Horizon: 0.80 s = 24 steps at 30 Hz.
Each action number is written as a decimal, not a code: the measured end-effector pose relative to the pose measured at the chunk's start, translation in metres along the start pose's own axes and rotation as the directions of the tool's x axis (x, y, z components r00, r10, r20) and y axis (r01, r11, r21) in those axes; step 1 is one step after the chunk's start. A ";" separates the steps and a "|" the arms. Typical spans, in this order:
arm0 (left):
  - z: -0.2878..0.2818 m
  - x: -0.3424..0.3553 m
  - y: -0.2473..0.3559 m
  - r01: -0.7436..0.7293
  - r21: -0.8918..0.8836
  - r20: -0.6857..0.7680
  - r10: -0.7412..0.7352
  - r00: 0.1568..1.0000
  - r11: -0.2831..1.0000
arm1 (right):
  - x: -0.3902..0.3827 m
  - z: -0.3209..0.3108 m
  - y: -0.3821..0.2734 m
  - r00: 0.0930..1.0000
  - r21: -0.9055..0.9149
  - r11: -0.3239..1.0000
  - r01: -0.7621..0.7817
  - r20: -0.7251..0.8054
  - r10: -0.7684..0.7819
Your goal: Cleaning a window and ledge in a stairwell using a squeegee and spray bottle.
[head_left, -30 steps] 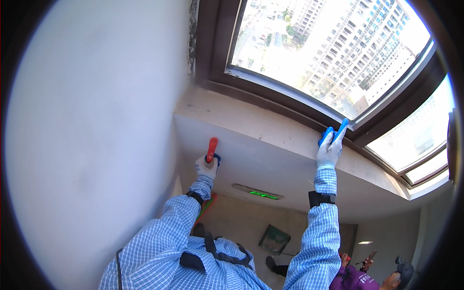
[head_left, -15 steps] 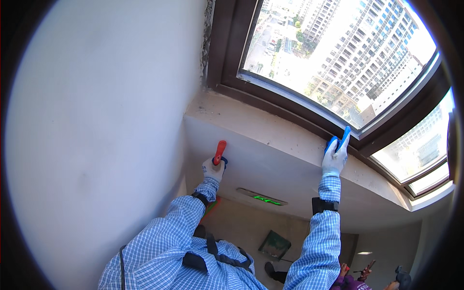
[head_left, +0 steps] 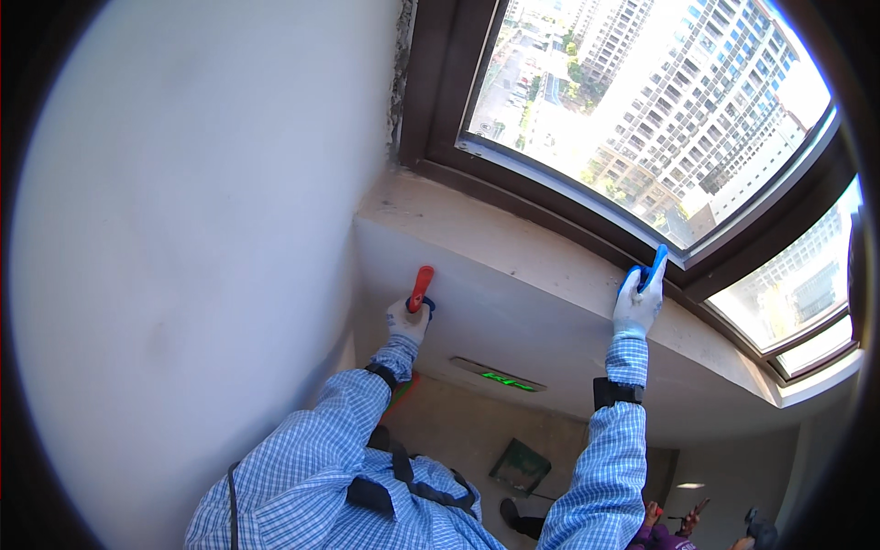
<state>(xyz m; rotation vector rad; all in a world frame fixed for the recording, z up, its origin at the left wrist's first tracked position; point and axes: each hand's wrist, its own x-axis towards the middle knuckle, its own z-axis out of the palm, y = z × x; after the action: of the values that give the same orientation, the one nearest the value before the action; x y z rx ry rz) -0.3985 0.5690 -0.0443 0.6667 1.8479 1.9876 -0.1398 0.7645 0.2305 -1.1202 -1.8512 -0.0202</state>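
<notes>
Left hand [head_left: 405, 320] is clenching a red-handled tool [head_left: 421, 287] against the white ledge face [head_left: 513, 316]. Right hand [head_left: 636, 308] is grasping a blue tool [head_left: 651, 268] — resting at the brown window frame [head_left: 587, 227].

We see a red-handled tool [head_left: 422, 286] gripped in the gloved left hand [head_left: 406, 321], handle upright, pressed against the white face below the sill (blade hidden by the hand). A blue-handled tool [head_left: 651, 268] sits in the gloved right hand [head_left: 635, 307], tilted up-right, touching the sill's edge by the brown window frame.
</notes>
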 end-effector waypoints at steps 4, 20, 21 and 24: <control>0.000 -0.002 0.000 -0.019 -0.009 0.003 0.019 1.000 1.000 | 0.000 -0.004 -0.004 0.991 -0.001 0.996 -0.085 0.101 0.085; -0.001 0.001 -0.003 0.016 0.010 -0.010 -0.016 1.000 1.000 | -0.001 -0.006 -0.014 0.977 0.000 0.980 -0.200 0.068 0.200; -0.003 0.003 -0.007 -0.032 -0.005 -0.009 0.031 0.999 0.999 | -0.001 -0.007 -0.019 0.973 -0.028 0.978 -0.209 0.097 0.211; -0.005 0.005 -0.013 -0.076 -0.016 -0.014 0.075 0.997 0.997 | -0.001 0.002 -0.019 0.989 0.010 0.989 -0.147 0.021 0.147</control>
<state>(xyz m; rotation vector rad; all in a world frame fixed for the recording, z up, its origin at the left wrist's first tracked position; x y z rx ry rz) -0.4064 0.5693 -0.0572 0.7302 1.8375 2.0573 -0.1543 0.7539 0.2359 -1.2501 -1.7792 0.0871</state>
